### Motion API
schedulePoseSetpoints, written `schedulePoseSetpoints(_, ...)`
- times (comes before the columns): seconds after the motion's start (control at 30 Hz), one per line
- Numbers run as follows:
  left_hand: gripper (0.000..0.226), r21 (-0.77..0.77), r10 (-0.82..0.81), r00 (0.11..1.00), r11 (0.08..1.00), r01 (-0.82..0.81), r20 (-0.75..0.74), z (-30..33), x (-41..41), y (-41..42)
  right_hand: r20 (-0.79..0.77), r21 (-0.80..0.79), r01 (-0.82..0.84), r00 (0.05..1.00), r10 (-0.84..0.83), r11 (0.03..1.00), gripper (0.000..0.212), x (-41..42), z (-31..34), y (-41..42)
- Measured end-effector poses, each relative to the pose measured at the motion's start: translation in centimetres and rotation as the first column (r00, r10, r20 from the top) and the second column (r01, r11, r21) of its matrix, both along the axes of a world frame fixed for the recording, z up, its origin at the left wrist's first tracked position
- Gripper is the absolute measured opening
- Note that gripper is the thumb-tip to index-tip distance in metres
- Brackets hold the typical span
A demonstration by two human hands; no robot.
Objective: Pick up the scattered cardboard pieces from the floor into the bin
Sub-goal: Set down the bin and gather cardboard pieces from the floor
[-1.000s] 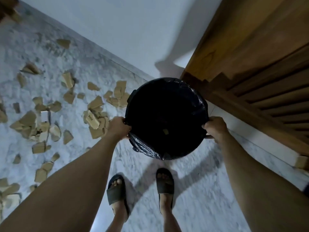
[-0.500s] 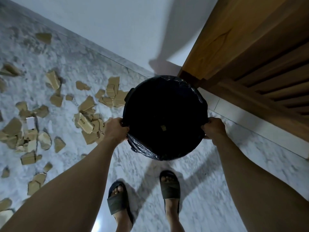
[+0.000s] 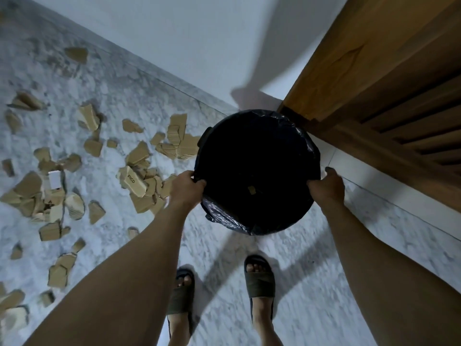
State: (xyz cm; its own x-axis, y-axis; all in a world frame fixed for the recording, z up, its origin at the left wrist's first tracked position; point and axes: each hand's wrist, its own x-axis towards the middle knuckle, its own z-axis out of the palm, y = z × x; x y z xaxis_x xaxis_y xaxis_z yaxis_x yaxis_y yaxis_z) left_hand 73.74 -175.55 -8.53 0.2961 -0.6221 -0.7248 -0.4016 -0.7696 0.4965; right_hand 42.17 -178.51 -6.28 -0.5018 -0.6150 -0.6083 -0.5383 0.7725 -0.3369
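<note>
A round black bin [image 3: 225, 218] lined with a dark plastic bag is held in front of me over the marble floor. My left hand [image 3: 185, 187] grips its left rim and my right hand [image 3: 326, 187] grips its right rim. One small cardboard scrap [image 3: 251, 190] lies deep inside the bin. Several torn brown cardboard pieces [image 3: 139, 181] are scattered on the floor to the left of the bin, one printed "PICO" [image 3: 132, 179].
A wooden slatted door or cabinet [image 3: 389, 96] rises at the right, close to the bin. A white wall [image 3: 199, 46] runs behind. My two feet in dark sandals [image 3: 259, 278] stand on the marble floor [image 3: 324, 283] below the bin.
The bin, still held by both hands, has shifted slightly toward the wooden door while my feet step; the cardboard pieces appear to slide left in view.
</note>
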Motion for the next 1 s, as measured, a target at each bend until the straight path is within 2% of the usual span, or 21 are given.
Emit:
schedulePoseSetpoints(0.1, 0.052, -0.013, -0.016, 0.995, 1.0, 0.017, 0.094, 2.4, 1.1, 1.3, -0.097, -0.139, -0.063, 0.994, 0.05, 0.988, 0.061, 4.4, 2.4, 0.2)
schedulePoseSetpoints(0.2, 0.024, -0.038, -0.005, 0.994, 0.999, 0.009, 0.108, 3.3, 4.3, 3.2, -0.139, -0.269, -0.264, 0.962, 0.234, 0.926, 0.057, 10.9, 4.2, 0.0)
schedulePoseSetpoints(0.23, 0.022, -0.035, 0.009, 0.994, 0.999, -0.005, 0.106, 3.3, 5.9, 3.9, -0.134, -0.299, -0.337, 0.941, 0.311, 0.893, 0.055, 13.6, 4.7, 0.0)
schedulePoseSetpoints(0.3, 0.041, -0.011, 0.009, 0.992, 1.0, -0.008, 0.123, 3.5, 9.3, 5.2, -0.135, -0.375, -0.481, 0.874, 0.467, 0.792, 0.05, 19.4, 5.1, 0.2)
schedulePoseSetpoints(0.4, 0.051, -0.006, 0.007, 0.986, 1.0, -0.006, 0.168, 2.2, 14.5, 6.5, -0.09, -0.47, -0.631, 0.73, 0.678, 0.617, 0.047, 28.0, 3.7, 1.2)
schedulePoseSetpoints(0.47, 0.054, 0.005, -0.011, 0.985, 1.0, 0.01, 0.17, -0.1, 17.8, 7.3, -0.017, -0.444, -0.687, 0.649, 0.761, 0.575, 0.054, 32.8, 0.7, 2.1)
schedulePoseSetpoints(0.57, 0.063, 0.021, -0.082, 0.981, 0.997, 0.08, 0.177, -5.6, 22.0, 8.5, 0.102, -0.26, -0.752, 0.603, 0.791, 0.606, 0.064, 37.6, -6.1, 3.3)
schedulePoseSetpoints(0.67, 0.074, 0.043, -0.21, 0.952, 0.978, 0.206, 0.224, -12.6, 25.2, 8.8, 0.111, -0.101, -0.844, 0.517, 0.849, 0.527, 0.067, 39.0, -13.5, 3.7)
schedulePoseSetpoints(0.77, 0.077, 0.012, -0.38, 0.872, 0.918, 0.395, 0.309, -18.9, 26.9, 8.3, 0.058, -0.041, -0.895, 0.443, 0.895, 0.445, 0.075, 38.8, -20.2, 3.5)
schedulePoseSetpoints(0.9, 0.086, 0.044, -0.608, 0.631, 0.736, 0.675, 0.483, -25.0, 28.6, 6.5, -0.012, -0.041, -0.96, 0.277, 0.961, 0.276, 0.082, 39.3, -26.8, 1.9)
schedulePoseSetpoints(1.0, 0.083, 0.046, -0.647, 0.511, 0.644, 0.764, 0.565, -28.0, 29.4, 5.0, -0.087, -0.07, -0.986, 0.156, 0.984, 0.151, 0.071, 40.3, -29.2, 1.8)
